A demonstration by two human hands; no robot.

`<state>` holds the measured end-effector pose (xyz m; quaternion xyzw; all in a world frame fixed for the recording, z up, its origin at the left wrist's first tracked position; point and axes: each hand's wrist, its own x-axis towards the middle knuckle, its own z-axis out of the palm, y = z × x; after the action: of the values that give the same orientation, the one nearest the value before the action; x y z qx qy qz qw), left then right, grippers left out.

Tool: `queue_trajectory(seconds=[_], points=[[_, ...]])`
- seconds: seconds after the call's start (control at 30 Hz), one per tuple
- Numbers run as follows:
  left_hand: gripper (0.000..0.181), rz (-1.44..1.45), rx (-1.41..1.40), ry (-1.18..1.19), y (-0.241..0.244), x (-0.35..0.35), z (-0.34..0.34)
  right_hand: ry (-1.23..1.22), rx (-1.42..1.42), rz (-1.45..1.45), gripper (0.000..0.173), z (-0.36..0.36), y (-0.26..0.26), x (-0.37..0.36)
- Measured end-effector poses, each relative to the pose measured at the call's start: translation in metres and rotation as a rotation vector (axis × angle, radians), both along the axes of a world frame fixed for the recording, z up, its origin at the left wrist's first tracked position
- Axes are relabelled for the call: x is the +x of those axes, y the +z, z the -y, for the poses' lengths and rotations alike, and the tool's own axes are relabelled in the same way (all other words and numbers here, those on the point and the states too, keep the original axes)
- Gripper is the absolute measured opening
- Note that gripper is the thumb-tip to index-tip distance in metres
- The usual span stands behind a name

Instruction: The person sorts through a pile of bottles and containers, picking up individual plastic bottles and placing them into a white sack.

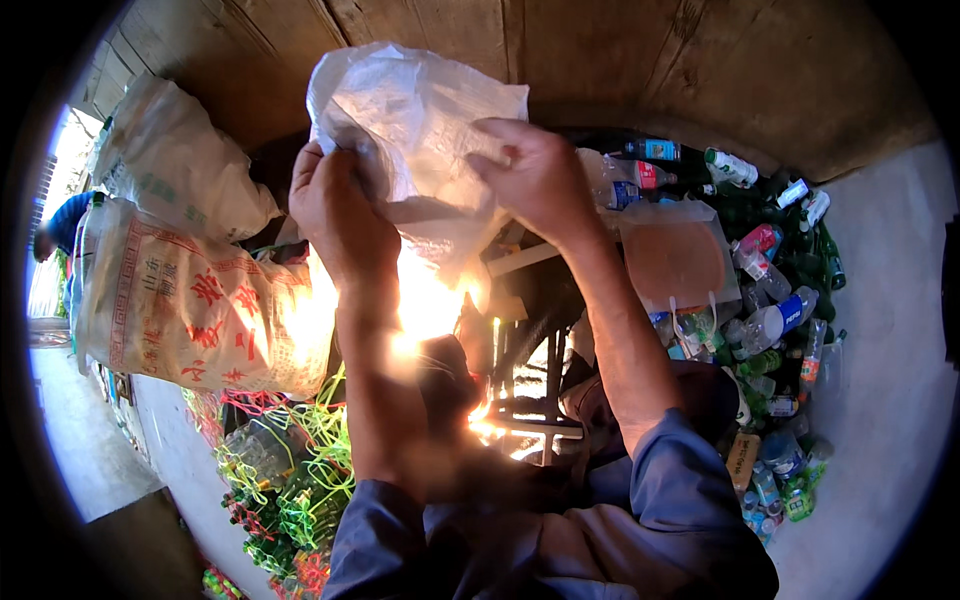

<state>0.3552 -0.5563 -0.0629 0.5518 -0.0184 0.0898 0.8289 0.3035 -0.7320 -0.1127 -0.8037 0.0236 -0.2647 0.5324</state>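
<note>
Raised in front of me is a thin white plastic sack (431, 97), with strong sunlight glowing through its lower part. My left hand (341, 210) grips the sack's left side, the fingers curled into its folds. Beside its right side is my right hand (536, 176), thumb and forefinger spread apart over the white material. Whether its other fingers touch the sack is hidden. Below the sack, glare washes out part of the view around my left forearm.
Printed woven sacks (202, 307) stand at the left, above bottles tangled in coloured strings (300, 457). Many plastic bottles (772, 322) lie piled at the right, with a clear bag (675, 251) among them. A wooden wall (600, 60) rises ahead. Another person (71, 221) bends at far left.
</note>
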Motion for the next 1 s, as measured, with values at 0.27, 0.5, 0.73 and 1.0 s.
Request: queue_trajectory(seconds=[0.27,0.5,0.73,1.0], points=[[0.019,0.617,1.107,0.312,-0.013,0.005,-0.015,-0.380,-0.382,-0.684,0.030,0.139,-0.142,-0.058],[0.019,0.529,1.004,0.218,-0.027,0.013,-0.010,-0.261,-0.622,-0.910,0.041,0.149,-0.238,-0.093],[0.016,0.402,0.776,0.092,-0.040,0.027,-0.011,-0.126,-0.817,-0.665,0.055,0.165,-0.286,-0.069],[0.024,0.261,0.962,0.061,-0.037,0.014,0.001,-0.026,-1.070,-0.698,0.058,0.178,-0.282,-0.043]])
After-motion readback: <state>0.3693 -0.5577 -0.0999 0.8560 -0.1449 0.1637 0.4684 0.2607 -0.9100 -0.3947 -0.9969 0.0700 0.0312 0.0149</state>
